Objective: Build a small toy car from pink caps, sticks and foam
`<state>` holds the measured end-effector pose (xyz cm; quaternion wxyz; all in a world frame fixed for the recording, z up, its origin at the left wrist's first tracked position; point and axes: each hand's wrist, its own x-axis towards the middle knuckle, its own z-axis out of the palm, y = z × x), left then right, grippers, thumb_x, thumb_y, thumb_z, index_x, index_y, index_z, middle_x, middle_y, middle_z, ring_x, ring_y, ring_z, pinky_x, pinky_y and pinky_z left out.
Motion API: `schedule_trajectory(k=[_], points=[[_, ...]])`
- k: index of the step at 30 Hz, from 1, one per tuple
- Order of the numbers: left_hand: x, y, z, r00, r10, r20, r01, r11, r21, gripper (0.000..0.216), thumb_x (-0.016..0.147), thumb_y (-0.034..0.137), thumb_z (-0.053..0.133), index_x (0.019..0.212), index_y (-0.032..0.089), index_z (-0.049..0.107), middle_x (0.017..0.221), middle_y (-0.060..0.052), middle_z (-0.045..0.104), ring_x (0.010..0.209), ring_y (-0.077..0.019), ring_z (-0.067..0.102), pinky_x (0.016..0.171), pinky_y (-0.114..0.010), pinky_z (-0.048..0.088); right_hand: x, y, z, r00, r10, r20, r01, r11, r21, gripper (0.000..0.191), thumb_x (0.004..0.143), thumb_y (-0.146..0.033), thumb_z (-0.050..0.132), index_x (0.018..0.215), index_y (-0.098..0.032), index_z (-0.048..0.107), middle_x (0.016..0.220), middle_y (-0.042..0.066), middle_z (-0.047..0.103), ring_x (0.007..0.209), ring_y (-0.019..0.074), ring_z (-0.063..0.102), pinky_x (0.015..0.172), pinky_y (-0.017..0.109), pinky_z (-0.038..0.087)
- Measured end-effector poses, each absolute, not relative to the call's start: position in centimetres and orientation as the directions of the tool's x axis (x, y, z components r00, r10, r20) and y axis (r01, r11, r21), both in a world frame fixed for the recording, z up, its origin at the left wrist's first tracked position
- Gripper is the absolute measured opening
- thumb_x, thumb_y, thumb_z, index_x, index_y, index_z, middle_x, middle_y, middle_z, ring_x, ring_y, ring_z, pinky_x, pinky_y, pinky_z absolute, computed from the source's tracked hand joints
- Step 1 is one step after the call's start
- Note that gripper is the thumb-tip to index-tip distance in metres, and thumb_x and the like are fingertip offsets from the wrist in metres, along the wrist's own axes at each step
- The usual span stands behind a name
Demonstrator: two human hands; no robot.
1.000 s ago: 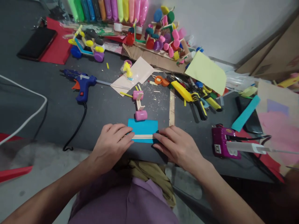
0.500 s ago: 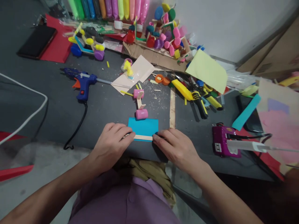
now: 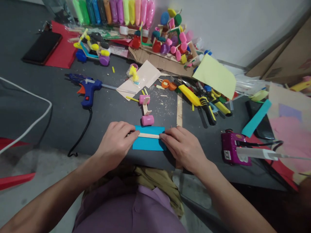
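Observation:
A blue paper rectangle [image 3: 148, 145] lies flat at the front edge of the dark table. Across its upper half runs a row of thin wooden sticks [image 3: 149, 135], side by side. My left hand [image 3: 119, 140] pinches the sticks' left end, fingers closed. At the right end, my right hand [image 3: 183, 144] grips them between thumb and fingers. The fingers cover both ends of the sticks. Just beyond the paper stands a small piece of joined sticks [image 3: 146, 108] with a pink cylinder [image 3: 147, 120] at its near end and another pink cylinder [image 3: 144, 99] at its far end.
A blue hot glue gun [image 3: 87, 89] lies left. Black-and-yellow pliers [image 3: 207, 108] and a yellow-handled tool [image 3: 189, 94] lie right, near a purple power socket [image 3: 229, 147]. Small colourful models [image 3: 167, 42] and clay tubes [image 3: 114, 11] line the back.
Both hands have moved the sticks away from me, from the blue paper's near edge to its upper half. The paper's near part now shows below them. The view has shifted slightly.

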<state>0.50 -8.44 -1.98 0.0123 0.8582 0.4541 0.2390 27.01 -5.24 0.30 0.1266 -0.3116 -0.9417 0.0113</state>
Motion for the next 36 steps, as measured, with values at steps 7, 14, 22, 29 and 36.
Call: schedule_trajectory(k=[7,14,22,29,36], points=[[0.3,-11.0,-1.4,0.515,0.776,0.363,0.747,-0.615,0.255,0.02,0.101,0.013,0.049,0.11,0.013,0.067,0.101,-0.009,0.072,0.099,-0.0253,0.058,0.081,-0.039,0.04,27.8,-7.7,0.3,-0.794,0.555,0.246,0.537,0.831,-0.143,0.022,0.098,-0.007,0.051,0.11,-0.009,0.07,0.094,0.014,0.071,0.078,0.0229,0.054,0.067,0.037,0.049],[0.8,-12.8,-1.1,0.508,0.786,0.352,0.745,-0.606,0.28,0.018,0.103,0.026,0.052,0.11,0.014,0.064,0.102,-0.007,0.074,0.097,-0.0238,0.061,0.081,-0.038,0.04,28.1,-7.9,0.2,-0.811,0.52,0.268,0.486,0.854,-0.186,0.022,0.099,-0.007,0.052,0.111,-0.007,0.07,0.094,0.014,0.071,0.084,0.0239,0.06,0.071,0.038,0.053],[0.2,-12.9,-1.4,0.568,0.738,0.363,0.702,-0.665,0.254,0.021,0.104,0.014,0.047,0.108,0.014,0.067,0.099,-0.006,0.075,0.096,-0.0217,0.063,0.081,-0.037,0.038,28.6,-8.7,0.2,-0.805,0.515,0.295,0.477,0.857,-0.195,0.019,0.094,-0.01,0.063,0.113,-0.007,0.069,0.098,0.015,0.071,0.086,0.0246,0.061,0.073,0.038,0.053],[0.1,-12.4,-1.0,0.622,0.699,0.353,0.673,-0.707,0.217,0.03,0.106,0.014,0.039,0.107,0.011,0.069,0.094,-0.008,0.074,0.093,-0.0223,0.061,0.081,-0.038,0.038,29.1,-7.8,1.5,-0.697,0.653,0.297,0.583,0.757,-0.295,0.021,0.096,-0.017,0.062,0.114,-0.007,0.068,0.102,0.018,0.068,0.088,0.0256,0.061,0.075,0.039,0.054],[0.6,-13.6,-1.5,0.539,0.765,0.353,0.761,-0.622,0.185,0.026,0.103,0.012,0.043,0.11,0.014,0.069,0.097,-0.007,0.074,0.094,-0.0236,0.061,0.079,-0.039,0.038,28.2,-8.1,1.0,-0.793,0.558,0.246,0.487,0.822,-0.297,0.019,0.098,-0.025,0.063,0.105,-0.009,0.071,0.097,0.015,0.07,0.089,0.0248,0.062,0.075,0.038,0.053]])
